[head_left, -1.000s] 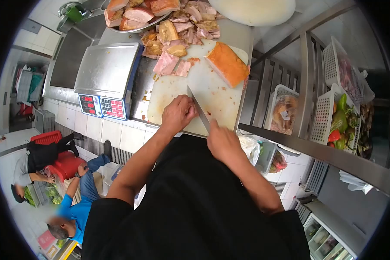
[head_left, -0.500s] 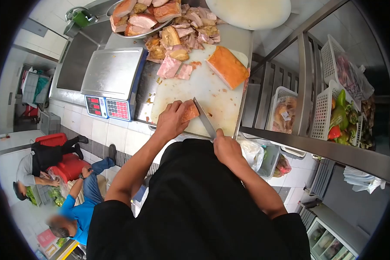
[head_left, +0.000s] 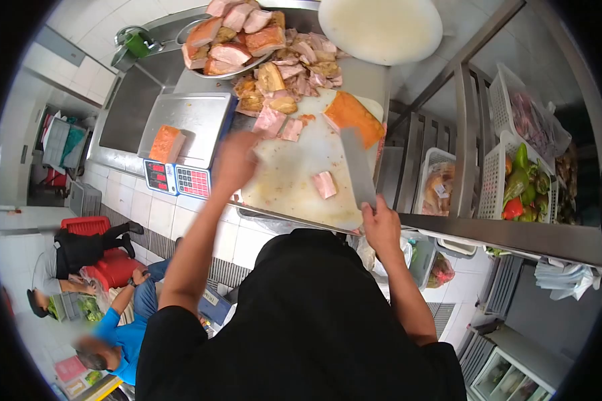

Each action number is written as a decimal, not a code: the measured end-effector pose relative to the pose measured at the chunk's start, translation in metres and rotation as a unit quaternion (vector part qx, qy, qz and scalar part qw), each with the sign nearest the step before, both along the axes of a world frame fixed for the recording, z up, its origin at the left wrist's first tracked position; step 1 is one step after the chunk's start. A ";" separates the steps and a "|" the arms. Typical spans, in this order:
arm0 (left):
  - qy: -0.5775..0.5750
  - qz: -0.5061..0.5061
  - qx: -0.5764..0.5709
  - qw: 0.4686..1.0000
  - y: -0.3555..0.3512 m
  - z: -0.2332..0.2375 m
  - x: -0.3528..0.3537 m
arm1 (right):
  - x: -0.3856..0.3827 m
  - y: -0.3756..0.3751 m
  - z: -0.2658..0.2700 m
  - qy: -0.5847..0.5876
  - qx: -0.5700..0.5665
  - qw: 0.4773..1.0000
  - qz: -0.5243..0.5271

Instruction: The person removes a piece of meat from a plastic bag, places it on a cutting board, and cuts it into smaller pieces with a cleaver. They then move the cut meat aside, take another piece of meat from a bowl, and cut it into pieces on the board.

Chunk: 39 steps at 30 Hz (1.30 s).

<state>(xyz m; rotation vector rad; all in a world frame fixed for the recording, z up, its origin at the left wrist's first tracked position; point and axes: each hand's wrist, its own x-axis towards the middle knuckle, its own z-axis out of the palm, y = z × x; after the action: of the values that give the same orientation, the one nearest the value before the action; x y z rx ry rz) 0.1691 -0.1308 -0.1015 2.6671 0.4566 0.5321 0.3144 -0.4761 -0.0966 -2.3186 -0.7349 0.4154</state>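
Observation:
My right hand (head_left: 381, 224) is closed round the handle of a knife (head_left: 359, 167), its blade pointing up over the cutting board (head_left: 281, 187). Blurred by motion, my left hand (head_left: 236, 160) hovers by the right edge of the scale (head_left: 190, 120); its fingers are smeared. A block of meat (head_left: 166, 144) rests on the scale's plate. One small cut piece (head_left: 324, 185) lies on the board, left of the blade. Behind the blade's tip is a large orange-skinned slab (head_left: 354, 117). Sliced meat (head_left: 308, 63) is heaped at the board's far end.
A metal bowl of meat chunks (head_left: 231, 40) and a round white board (head_left: 381, 27) stand at the back. The sink (head_left: 137, 100) is on the left. A metal rack (head_left: 502, 230) with baskets stands right. Two people (head_left: 124, 327) are at lower left.
The meat block has gone from my left hand onto the scale, and that hand has moved up and left. A small piece now lies apart on the board. My knife has shifted right.

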 end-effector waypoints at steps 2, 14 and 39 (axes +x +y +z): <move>0.101 -0.157 0.095 0.978 -0.073 -0.053 0.034 | 0.005 -0.010 -0.003 0.007 0.004 1.000 -0.006; 0.107 0.192 -0.055 0.974 -0.016 -0.049 0.109 | -0.022 -0.072 -0.044 0.080 -0.003 0.993 -0.091; 0.088 0.148 -0.184 0.968 -0.024 -0.053 0.110 | -0.012 -0.065 -0.064 0.093 0.000 0.994 -0.061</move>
<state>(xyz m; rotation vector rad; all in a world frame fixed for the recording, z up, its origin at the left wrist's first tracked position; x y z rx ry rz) 0.2795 -0.1543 -0.1547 2.3055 0.9209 0.2577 0.3021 -0.5407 -0.1609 -2.2739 -0.5009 0.5657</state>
